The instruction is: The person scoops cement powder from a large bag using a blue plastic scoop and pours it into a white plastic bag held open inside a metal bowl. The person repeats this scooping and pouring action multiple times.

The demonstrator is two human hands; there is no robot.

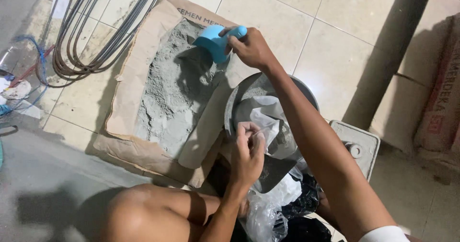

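The right hand (251,48) is closed around the handle of a light blue plastic scoop (216,41), whose open mouth tips down toward the grey cement powder (170,91) heaped in a torn-open brown paper sack (132,86) that lies flat on the tiled floor (287,17). The scoop hangs just above the powder, near the sack's upper right edge. The left hand (247,152) pinches the rim of a thin clear plastic bag (266,115), fingers pressed together on the film, holding it over a round grey metal pan (239,100) that sits just beside the sack. More crumpled plastic, clear and black (287,208), lies below the pan (close to the person's bare knee (143,208)). A bundle of bent steel rods (86,36) curves across the floor at upper left, well apart from the hands, and a grey block-shaped base (357,146) rests to the right of the pan.
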